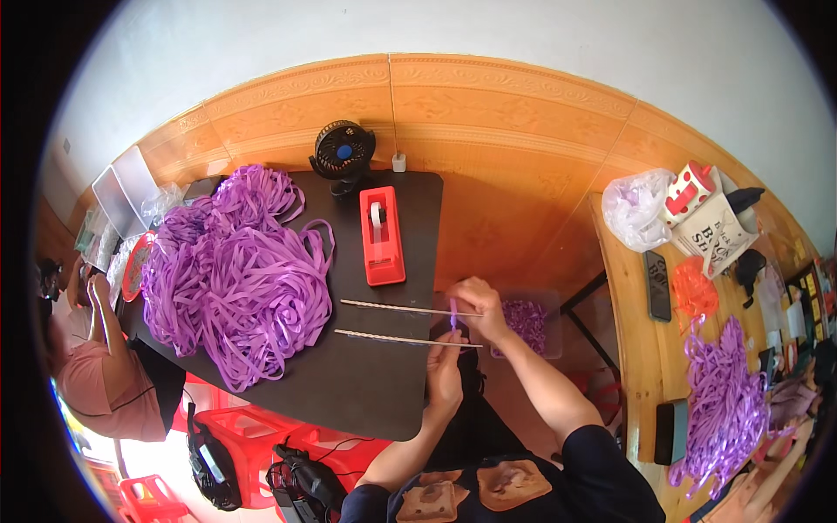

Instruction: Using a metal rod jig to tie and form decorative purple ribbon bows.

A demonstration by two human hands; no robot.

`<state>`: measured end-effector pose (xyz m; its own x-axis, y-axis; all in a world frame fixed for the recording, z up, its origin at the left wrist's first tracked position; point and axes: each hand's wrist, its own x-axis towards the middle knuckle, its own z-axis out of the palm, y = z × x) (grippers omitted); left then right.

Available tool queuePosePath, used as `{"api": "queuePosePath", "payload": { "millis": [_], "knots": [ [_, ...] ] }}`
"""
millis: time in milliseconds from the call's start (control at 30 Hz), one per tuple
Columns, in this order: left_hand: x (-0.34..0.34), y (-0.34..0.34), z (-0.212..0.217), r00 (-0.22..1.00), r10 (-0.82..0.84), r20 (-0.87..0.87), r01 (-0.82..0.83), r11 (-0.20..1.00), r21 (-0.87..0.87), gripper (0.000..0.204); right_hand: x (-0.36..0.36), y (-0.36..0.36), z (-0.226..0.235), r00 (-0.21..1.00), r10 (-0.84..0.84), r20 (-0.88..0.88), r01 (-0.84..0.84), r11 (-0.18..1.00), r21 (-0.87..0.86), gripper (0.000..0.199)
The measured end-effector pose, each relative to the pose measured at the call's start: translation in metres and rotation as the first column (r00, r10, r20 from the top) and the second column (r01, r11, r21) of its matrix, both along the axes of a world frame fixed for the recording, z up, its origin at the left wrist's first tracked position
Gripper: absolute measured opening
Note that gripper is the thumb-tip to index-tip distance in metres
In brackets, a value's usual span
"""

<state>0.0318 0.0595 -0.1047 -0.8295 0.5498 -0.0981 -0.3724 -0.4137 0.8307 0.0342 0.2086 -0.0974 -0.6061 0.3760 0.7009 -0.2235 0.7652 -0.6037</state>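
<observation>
Past the right edge of the dark table (370,401), my two hands meet over a short piece of purple ribbon (453,315). My left hand (445,370) pinches its lower end, close to the tip of the nearer thin rod (405,338). Bent over the upper end, my right hand (479,305) has its fingers closed on the ribbon by the farther thin rod (410,309). Both rods lie roughly parallel, jutting off the table toward me. A big tangled heap of purple ribbon (240,279) covers the table's left part.
A red tape dispenser (384,248) and black fan (343,152) stand behind the rods. Below my right hand is a clear bin (549,336) of purple pieces. A wooden table (615,349) holds more ribbon, a phone (657,286) and bags. People sit at left and far right.
</observation>
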Motion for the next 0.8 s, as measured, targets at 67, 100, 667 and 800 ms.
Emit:
{"api": "queuePosePath", "payload": {
  "millis": [67, 100, 667, 800],
  "knots": [
    [0.007, -0.008, -0.012, 0.999, -0.049, 0.016, 0.049, 0.999, -0.006, 0.016, 0.013, -0.015, -0.03, 0.998, 0.009, 0.07, 0.003, 0.985, -0.171, 0.014],
    [0.012, -0.018, -0.015, 0.997, -0.076, 0.013, 0.076, 0.997, -0.005, 0.017, 0.023, -0.031, -0.039, 0.986, 0.034, 0.162, 0.009, 0.965, -0.261, 0.012],
    [0.042, -0.165, 0.047, 0.844, -0.508, 0.173, 0.533, 0.83, -0.165, 0.014, 0.163, -0.182, -0.049, 0.919, 0.336, 0.207, -0.018, 0.559, -0.829, 0.012],
    [0.045, -0.182, 0.051, 0.859, -0.489, 0.152, 0.511, 0.839, -0.188, 0.015, 0.167, -0.194, -0.051, 0.895, 0.398, 0.202, -0.017, 0.482, -0.876, 0.013]
  ]
}}
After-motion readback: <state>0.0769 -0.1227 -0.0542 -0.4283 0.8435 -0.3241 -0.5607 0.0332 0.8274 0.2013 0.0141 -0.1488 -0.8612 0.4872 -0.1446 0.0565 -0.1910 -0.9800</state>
